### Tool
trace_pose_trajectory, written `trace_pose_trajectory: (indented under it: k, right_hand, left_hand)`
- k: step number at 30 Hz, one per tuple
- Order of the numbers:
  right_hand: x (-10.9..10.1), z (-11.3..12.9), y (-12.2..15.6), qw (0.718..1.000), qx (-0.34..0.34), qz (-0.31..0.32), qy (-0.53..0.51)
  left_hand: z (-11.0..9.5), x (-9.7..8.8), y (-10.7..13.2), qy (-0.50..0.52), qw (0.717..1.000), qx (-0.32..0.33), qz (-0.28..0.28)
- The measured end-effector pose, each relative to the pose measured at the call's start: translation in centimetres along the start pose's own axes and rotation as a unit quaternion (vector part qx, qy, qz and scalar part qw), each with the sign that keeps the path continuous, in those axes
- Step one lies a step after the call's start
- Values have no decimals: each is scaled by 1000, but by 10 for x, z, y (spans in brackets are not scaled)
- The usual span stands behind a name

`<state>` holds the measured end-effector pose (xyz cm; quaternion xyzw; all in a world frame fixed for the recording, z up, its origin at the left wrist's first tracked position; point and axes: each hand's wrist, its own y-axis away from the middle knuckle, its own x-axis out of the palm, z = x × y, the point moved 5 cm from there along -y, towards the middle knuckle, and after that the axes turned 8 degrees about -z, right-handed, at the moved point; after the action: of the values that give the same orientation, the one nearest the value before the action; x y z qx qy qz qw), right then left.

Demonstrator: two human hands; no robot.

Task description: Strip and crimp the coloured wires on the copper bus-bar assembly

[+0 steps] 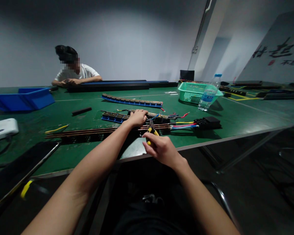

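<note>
My right hand (163,148) is closed around yellow-and-black pliers (150,132), whose dark jaws point up at the wires beside my left hand. My left hand (138,118) lies with curled fingers over a copper-bar strip (159,115) with loose coloured wires at its right end; its fingertips are partly hidden. Just left of that hand lies a blue-based strip (111,117). Nearer to me, a long copper-bar strip (88,132) passes under my left wrist. Its red, blue and yellow leads run to a black connector block (208,122) on the right.
Another blue-based strip (132,100) lies farther back. A green basket (186,93) and a water bottle (207,96) stand at the right. Leftward are a blue bin (36,99), a white device (3,129) and a black bar (81,111). A person (75,71) leans on the table's far side.
</note>
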<state>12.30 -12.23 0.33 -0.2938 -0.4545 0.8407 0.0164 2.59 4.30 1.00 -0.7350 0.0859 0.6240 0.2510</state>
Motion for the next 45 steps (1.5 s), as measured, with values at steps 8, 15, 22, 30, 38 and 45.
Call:
trace_pose_trajectory:
  k: [8, 15, 22, 30, 38, 45]
  right_hand:
    - [-25, -21, 6, 916, 231, -175, -278]
    - [-76, -27, 13, 901, 163, -318, -245]
    - [-107, -62, 17, 880, 185, -399, -180]
    - [-95, -89, 19, 882, 206, -390, -165]
    - [-84, -84, 12, 951, 191, -241, -27]
    - [-81, -85, 10, 912, 248, -296, -138]
  left_hand:
    - [0, 2, -2, -3, 1000, 1, -1]
    - [1, 2, -1, 4, 1000, 5, -6]
    - [3, 3, -1, -1, 1000, 7, -3]
    - [1, 1, 0, -3, 1000, 7, 0]
    - [1, 1, -1, -7, 1000, 6, 1]
    - [0, -1, 1, -4, 1000, 4, 0]
